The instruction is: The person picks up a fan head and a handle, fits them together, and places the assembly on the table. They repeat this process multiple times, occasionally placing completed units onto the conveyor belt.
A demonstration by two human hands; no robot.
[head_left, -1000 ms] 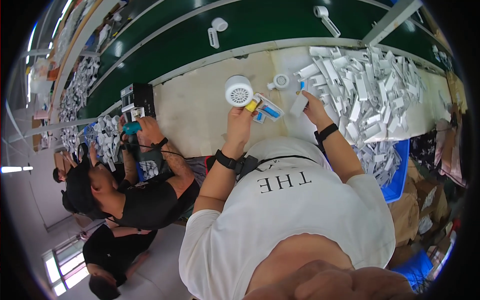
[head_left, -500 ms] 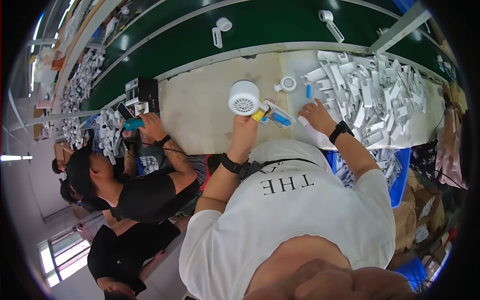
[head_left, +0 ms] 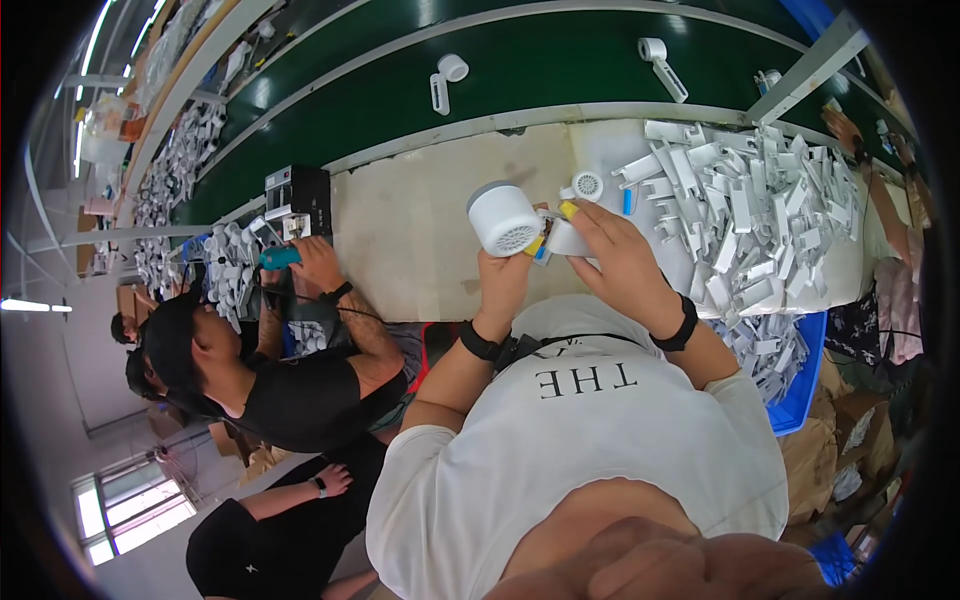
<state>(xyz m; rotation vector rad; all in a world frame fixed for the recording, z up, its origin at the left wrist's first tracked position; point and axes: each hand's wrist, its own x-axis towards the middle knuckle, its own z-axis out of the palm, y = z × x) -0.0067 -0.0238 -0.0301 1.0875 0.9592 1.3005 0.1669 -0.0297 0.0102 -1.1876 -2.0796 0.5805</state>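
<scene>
My left hand (head_left: 500,288) is closed around a white handheld fan (head_left: 503,216), its round, grilled head tilted up above my fingers. Out to the right runs the fan's handle, with a bit of blue showing by my fingers. My right hand (head_left: 628,262) pinches a white handle cover (head_left: 568,240) and brings it up against that handle. Whether the two parts touch is hidden by my fingers. Yellow patches show near the fingertips of both hands. Just beyond my right hand lie a smaller white fan head (head_left: 587,186) and a blue cylindrical battery (head_left: 628,202).
A heap of white plastic shells (head_left: 745,215) covers the table's right part. Below it stands a blue bin (head_left: 800,395) of similar parts. Fans lie on a green conveyor (head_left: 550,65) past the table. At left a co-worker (head_left: 300,400) holds a teal tool (head_left: 280,258).
My right hand, earlier reaching toward the table by the heap, has come left to the fan with a white cover in it. The fan's wires and battery are now mostly covered.
</scene>
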